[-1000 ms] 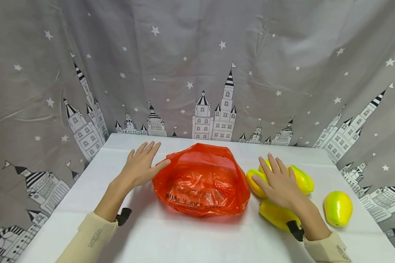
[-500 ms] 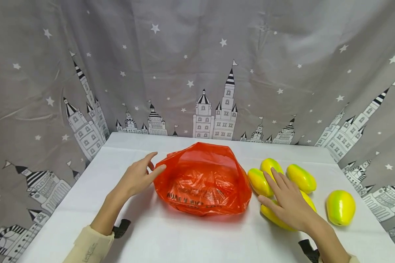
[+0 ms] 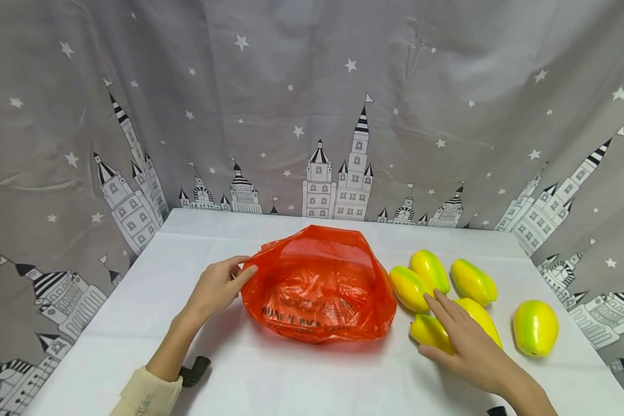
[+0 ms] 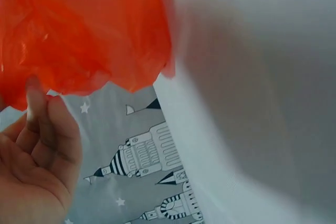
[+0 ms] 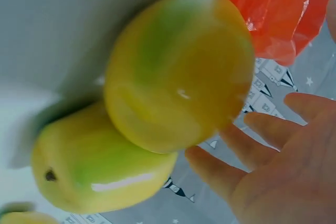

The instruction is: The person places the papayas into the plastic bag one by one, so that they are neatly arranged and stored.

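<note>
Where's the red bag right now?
In the head view, the red bag sits in the middle of the white table, just left of the yellow fruits.

Perhaps a makeshift booth: grey castle-print curtain (image 3: 270, 75) around a white table (image 3: 301, 381).

The head view looks forward and down across the desk (image 3: 291, 372), far enough back to take in the left grip (image 3: 215, 292), right grip (image 3: 470, 349) and grey curtain (image 3: 270, 110). The left wrist view, turned sideways, looks from close by at the red bag (image 4: 89, 35); the right wrist view faces a yellow fruit (image 5: 181, 74) from very near. All three share the bag and curtain
</note>
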`<action>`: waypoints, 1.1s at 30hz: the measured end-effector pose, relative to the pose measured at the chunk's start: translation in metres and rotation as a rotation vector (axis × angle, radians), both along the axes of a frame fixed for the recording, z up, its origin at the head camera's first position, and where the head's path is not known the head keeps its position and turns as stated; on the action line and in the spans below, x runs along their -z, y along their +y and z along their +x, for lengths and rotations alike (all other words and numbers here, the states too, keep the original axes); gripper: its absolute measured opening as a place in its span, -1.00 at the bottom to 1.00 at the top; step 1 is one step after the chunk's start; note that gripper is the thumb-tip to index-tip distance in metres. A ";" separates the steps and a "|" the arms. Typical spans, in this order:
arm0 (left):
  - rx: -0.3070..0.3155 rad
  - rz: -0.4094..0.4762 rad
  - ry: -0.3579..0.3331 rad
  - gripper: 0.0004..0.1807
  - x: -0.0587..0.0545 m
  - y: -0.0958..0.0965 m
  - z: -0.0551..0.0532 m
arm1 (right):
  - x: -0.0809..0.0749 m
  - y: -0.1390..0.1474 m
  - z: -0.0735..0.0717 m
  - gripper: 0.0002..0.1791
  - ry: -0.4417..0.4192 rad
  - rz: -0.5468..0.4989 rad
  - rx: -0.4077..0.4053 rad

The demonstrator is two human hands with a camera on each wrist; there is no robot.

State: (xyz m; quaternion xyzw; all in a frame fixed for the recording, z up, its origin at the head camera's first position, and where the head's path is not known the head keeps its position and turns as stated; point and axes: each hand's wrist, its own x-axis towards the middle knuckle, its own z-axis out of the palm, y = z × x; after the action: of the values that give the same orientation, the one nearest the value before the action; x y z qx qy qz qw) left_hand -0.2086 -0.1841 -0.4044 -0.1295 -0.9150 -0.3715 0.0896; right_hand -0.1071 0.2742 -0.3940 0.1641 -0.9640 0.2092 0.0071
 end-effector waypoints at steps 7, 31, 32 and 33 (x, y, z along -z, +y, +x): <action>-0.040 0.104 -0.022 -0.62 0.004 0.004 0.002 | 0.010 0.004 0.003 -0.04 -0.029 -0.057 -0.011; -0.044 0.227 -0.110 -0.59 0.006 0.005 0.004 | 0.025 0.013 0.000 -0.25 0.030 0.063 -0.030; -0.036 0.241 -0.114 -0.59 0.006 0.004 0.004 | 0.027 0.014 -0.001 -0.25 0.046 0.066 -0.037; -0.025 0.260 -0.120 -0.59 0.006 0.004 0.004 | 0.028 0.014 -0.001 -0.25 0.063 0.069 -0.044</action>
State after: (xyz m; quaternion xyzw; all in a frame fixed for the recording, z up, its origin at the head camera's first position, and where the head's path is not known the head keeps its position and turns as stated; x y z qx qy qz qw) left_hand -0.2045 -0.1804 -0.4106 -0.0829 -0.8644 -0.4927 0.0555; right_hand -0.1077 0.2885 -0.4217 0.1917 -0.9661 0.1705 0.0274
